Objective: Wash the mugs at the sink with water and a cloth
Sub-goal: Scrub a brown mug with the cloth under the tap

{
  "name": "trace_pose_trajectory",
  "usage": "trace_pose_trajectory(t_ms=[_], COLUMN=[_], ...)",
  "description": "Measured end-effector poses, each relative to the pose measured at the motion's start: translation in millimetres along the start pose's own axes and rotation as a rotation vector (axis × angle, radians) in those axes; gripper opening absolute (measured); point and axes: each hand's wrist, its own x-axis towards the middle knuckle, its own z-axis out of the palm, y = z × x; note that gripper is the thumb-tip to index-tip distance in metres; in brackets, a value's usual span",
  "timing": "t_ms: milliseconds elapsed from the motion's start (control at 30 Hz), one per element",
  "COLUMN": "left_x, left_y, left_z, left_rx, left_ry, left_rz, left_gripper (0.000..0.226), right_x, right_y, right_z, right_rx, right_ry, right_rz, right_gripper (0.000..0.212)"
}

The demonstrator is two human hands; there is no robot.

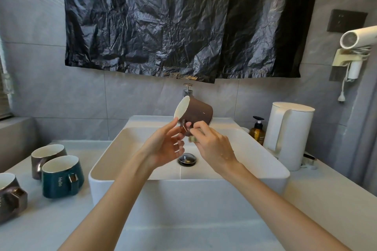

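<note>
- Two bare forearms are seen reaching in from 6 o'clock and meeting above the white countertop basin (163, 193).
- The left hand (163, 149) is raised over the basin; the held mug (199, 111) is pinched near its handle between thumb and forefinger, while the lower fingers are curled loosely underneath.
- The right hand (214, 146) is closed round a pale green cloth (192, 138), which is pressed against the underside of the held mug by its handle.
- The held mug, brown outside and white inside, is tipped on its side above the basin, its mouth turned toward 9 o'clock.
- A chrome drain plug (187, 158) is set in the basin floor, directly below the hands.
- The tap (187, 89) is fixed at the basin's 12 o'clock, just behind the held mug.
- At the basin's 9 o'clock, three mugs are stood upright on the counter (61, 220): a teal "Hello" mug (61, 179), a brown mug (48, 155) touching it from behind, and an edge mug (10, 195) cut off by the frame.
- At 3 o'clock, a white kettle (289, 134) and an amber pump bottle (258, 130) are placed side by side.
- A crumpled black plastic sheet (183, 20) is hung on the wall at 12 o'clock.
</note>
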Motion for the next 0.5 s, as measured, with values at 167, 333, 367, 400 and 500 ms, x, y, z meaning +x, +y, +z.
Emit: trace_pose_trajectory(t_ms=[167, 333, 367, 400, 500], left_x=[0.0, 0.8, 2.6, 4.7, 9.9], left_y=[2.0, 4.9, 4.7, 4.2, 2.7], left_z=[0.4, 3.4, 5.6, 7.7, 10.1], left_rx=[-0.076, -0.092, -0.122, -0.167, -0.218], left_ry=[-0.028, -0.010, -0.004, 0.002, 0.037], left_rz=[-0.162, -0.160, -0.148, -0.132, -0.015], left_gripper=[0.015, 0.022, 0.022, 0.022, 0.025], right_x=[-8.1, -4.8, -3.0, -1.6, -0.8], right_y=[5.1, 5.1, 3.5, 2.7, 4.9], right_z=[4.3, 4.7, 4.7, 5.5, 7.6], right_rx=[-0.082, -0.068, -0.028, 0.021, 0.164], right_ry=[0.008, 0.023, -0.002, -0.033, -0.127], right_rz=[-0.120, -0.091, -0.056, -0.022, 0.092], right_gripper=[0.020, 0.007, 0.008, 0.011, 0.012])
